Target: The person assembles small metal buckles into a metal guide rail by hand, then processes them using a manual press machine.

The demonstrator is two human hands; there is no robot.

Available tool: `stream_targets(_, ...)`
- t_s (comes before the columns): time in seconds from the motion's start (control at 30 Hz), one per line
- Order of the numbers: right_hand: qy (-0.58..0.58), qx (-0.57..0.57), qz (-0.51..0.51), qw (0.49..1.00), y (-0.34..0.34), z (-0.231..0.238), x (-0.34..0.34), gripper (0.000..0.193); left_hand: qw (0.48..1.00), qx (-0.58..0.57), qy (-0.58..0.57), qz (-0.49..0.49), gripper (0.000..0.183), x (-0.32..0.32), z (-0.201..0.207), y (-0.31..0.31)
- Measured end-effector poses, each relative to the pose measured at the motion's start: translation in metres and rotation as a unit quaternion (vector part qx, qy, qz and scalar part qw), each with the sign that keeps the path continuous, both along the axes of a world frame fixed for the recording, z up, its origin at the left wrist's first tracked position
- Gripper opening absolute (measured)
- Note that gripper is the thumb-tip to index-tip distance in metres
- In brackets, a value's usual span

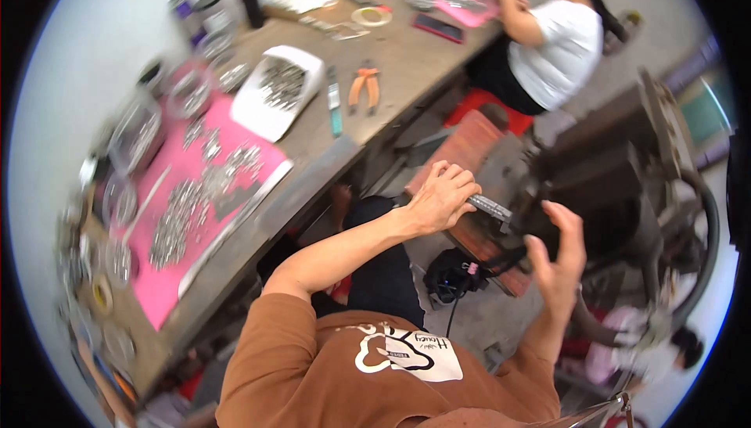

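In front of my body, my left hand (443, 197) is closed round a narrow grey bar (490, 208) with marks along its side. The far end of that bar sticks out to the right, toward a dark metal machine (594, 209); I cannot tell if it touches it. Further right, my right hand (559, 264) is raised with thumb and fingers spread, and nothing shows between them. It is close to the machine's near side. A red-brown board (461, 154) lies below and beyond my left hand.
To the left, a workbench (305, 193) carries a pink sheet (235, 127) with many small metal pieces, a white tray (301, 119) of more pieces, orange-handled pliers (364, 88) and clear tubs (137, 134). A co-worker (555, 44) sits at its far end. A thick hose (708, 248) curves at right.
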State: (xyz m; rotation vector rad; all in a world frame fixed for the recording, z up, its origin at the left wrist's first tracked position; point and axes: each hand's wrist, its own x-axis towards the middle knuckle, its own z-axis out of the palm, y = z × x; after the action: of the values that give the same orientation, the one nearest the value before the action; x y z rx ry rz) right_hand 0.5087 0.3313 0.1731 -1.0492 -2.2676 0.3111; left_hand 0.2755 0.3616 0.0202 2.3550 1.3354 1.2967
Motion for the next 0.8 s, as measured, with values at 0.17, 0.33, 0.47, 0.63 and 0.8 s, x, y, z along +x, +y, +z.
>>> stream_targets(0.17, -0.064, -0.06, 0.136, 0.987, 0.026, -0.086, -0.097, 0.064, 0.978, 0.012, -0.043, 0.206, 0.031, -0.082, 0.01, -0.093)
stream_targets(0.33, 0.01, 0.011, 0.362, 0.932, 0.006, -0.115, -0.215, 0.037, 0.913, -0.022, -0.037, 0.405, 0.03, -0.141, 0.001, -0.205)
stream_targets(0.47, 0.019, -0.013, 0.456, 0.889, -0.033, -0.142, -0.287, 0.036, 0.864, -0.053, -0.029, 0.5, 0.03, -0.17, -0.01, -0.275)
stream_targets(0.63, 0.016, -0.019, 0.473, 0.881, -0.066, -0.164, -0.333, 0.038, 0.838, -0.089, -0.01, 0.538, 0.031, -0.2, -0.022, -0.316)
stream_targets(0.8, 0.075, -0.003, 0.488, 0.87, -0.08, -0.168, -0.358, 0.05, 0.824, -0.093, -0.002, 0.559, 0.029, -0.216, -0.023, -0.321)
